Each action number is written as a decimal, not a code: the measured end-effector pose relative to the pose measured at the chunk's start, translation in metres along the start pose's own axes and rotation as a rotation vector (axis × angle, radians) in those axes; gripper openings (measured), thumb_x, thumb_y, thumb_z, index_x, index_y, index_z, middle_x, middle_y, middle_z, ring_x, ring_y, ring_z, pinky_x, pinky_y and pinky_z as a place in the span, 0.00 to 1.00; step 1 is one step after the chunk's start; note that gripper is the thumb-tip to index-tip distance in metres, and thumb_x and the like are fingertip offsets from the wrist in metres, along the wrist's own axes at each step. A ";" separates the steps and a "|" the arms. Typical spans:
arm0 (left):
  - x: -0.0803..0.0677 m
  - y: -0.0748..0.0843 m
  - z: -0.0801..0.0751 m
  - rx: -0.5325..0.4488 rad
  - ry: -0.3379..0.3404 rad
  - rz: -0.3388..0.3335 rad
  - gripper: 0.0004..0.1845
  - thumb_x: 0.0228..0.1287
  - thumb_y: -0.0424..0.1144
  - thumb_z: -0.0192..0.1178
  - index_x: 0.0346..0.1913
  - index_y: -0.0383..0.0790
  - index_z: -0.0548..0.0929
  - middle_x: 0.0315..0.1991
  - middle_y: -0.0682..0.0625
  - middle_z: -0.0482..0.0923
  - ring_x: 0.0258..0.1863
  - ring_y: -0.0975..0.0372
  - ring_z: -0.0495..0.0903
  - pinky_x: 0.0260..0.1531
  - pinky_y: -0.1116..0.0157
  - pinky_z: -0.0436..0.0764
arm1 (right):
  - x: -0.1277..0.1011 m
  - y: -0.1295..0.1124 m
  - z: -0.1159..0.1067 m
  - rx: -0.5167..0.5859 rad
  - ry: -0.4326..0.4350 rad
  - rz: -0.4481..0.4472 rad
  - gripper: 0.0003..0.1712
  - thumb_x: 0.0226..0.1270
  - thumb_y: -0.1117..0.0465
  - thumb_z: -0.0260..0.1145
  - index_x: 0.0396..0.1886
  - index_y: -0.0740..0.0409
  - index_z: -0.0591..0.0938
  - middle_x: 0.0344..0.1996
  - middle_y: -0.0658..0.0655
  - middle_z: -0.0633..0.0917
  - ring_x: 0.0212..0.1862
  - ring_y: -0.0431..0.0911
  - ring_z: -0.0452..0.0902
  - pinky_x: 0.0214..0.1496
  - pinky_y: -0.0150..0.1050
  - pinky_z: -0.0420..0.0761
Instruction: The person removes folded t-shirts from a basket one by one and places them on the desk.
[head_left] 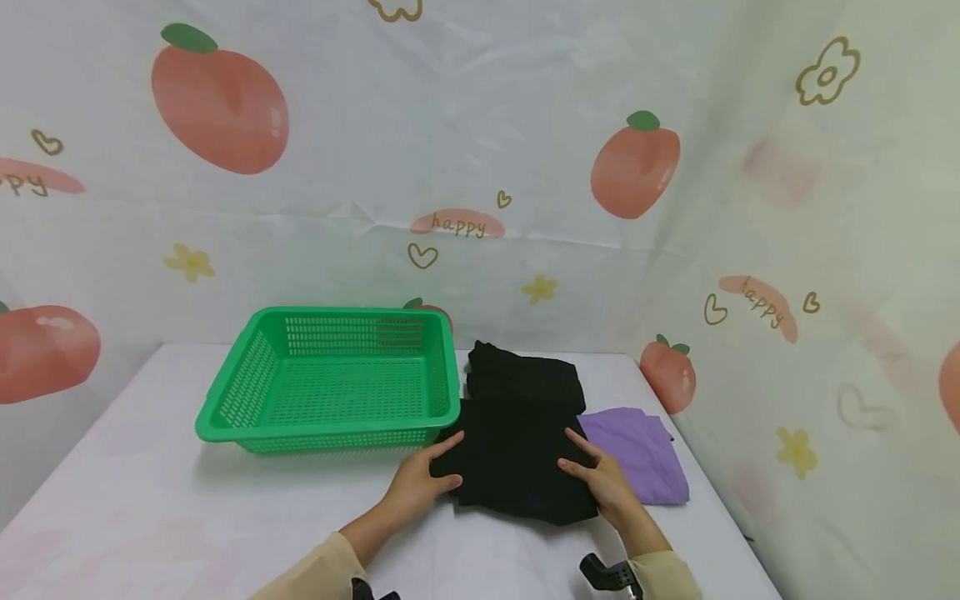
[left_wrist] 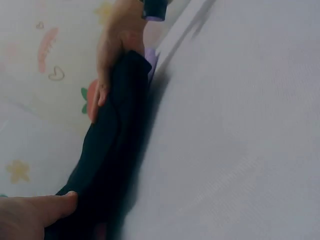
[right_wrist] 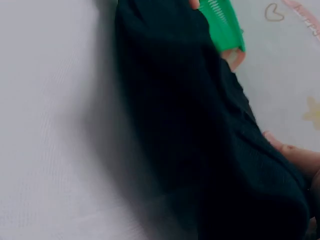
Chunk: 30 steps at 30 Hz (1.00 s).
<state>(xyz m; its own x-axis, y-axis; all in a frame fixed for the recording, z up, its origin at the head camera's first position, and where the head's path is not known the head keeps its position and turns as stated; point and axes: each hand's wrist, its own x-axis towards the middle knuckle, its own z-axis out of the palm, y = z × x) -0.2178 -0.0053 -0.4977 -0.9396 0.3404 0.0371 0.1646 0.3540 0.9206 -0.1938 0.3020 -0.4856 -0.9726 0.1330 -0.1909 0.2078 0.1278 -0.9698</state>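
Observation:
A folded black garment is held between both hands in the middle of the head view. My left hand grips its left side, thumb and index finger showing on top, the other fingers hidden. On the opposite side my right hand holds it the same way. The left wrist view has the garment edge-on over the white surface, the left thumb on it at the bottom. In the right wrist view it fills the middle, with the right hand at its right edge.
Behind the held garment lies another folded black garment. A folded purple garment rests to the right, by the table's edge. The green plastic basket stands at the back left with nothing in it. Printed cloth hangs behind the white table.

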 end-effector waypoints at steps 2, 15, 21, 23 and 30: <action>0.001 -0.008 -0.001 -0.013 0.010 0.004 0.35 0.57 0.34 0.71 0.69 0.47 0.74 0.68 0.34 0.69 0.69 0.40 0.65 0.61 0.42 0.70 | 0.002 0.002 0.002 -0.058 0.039 -0.029 0.37 0.62 0.65 0.71 0.72 0.54 0.70 0.67 0.71 0.71 0.55 0.52 0.80 0.50 0.37 0.81; 0.003 -0.028 0.001 -0.076 0.045 0.028 0.34 0.55 0.37 0.73 0.67 0.45 0.76 0.65 0.33 0.72 0.66 0.42 0.68 0.60 0.45 0.72 | 0.003 0.006 0.007 -0.233 0.091 -0.087 0.37 0.58 0.63 0.74 0.69 0.57 0.74 0.70 0.70 0.68 0.72 0.61 0.60 0.71 0.58 0.62; 0.005 -0.029 0.001 -0.069 0.040 0.020 0.35 0.54 0.37 0.73 0.67 0.43 0.76 0.64 0.32 0.73 0.66 0.42 0.69 0.60 0.45 0.73 | 0.002 0.006 0.007 -0.264 0.104 -0.071 0.37 0.58 0.63 0.75 0.69 0.56 0.74 0.70 0.71 0.66 0.73 0.63 0.57 0.73 0.60 0.58; 0.007 -0.028 0.000 -0.070 0.029 0.009 0.35 0.54 0.36 0.73 0.67 0.42 0.76 0.65 0.32 0.71 0.67 0.41 0.67 0.61 0.44 0.71 | 0.002 0.004 0.008 -0.295 0.112 -0.070 0.37 0.58 0.62 0.75 0.69 0.56 0.74 0.70 0.71 0.66 0.73 0.63 0.57 0.73 0.60 0.58; 0.004 -0.010 -0.014 -0.012 -0.070 -0.019 0.34 0.58 0.36 0.71 0.69 0.40 0.73 0.59 0.32 0.76 0.38 0.51 0.83 0.42 0.56 0.81 | -0.009 -0.021 0.006 -0.460 0.046 -0.062 0.36 0.64 0.60 0.70 0.71 0.60 0.70 0.69 0.75 0.65 0.71 0.69 0.58 0.71 0.64 0.59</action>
<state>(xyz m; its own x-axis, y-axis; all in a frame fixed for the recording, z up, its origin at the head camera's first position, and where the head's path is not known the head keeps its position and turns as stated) -0.2274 -0.0199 -0.5016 -0.9191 0.3939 -0.0077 0.1426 0.3507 0.9256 -0.1899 0.2919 -0.4640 -0.9811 0.1534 -0.1177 0.1844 0.5584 -0.8088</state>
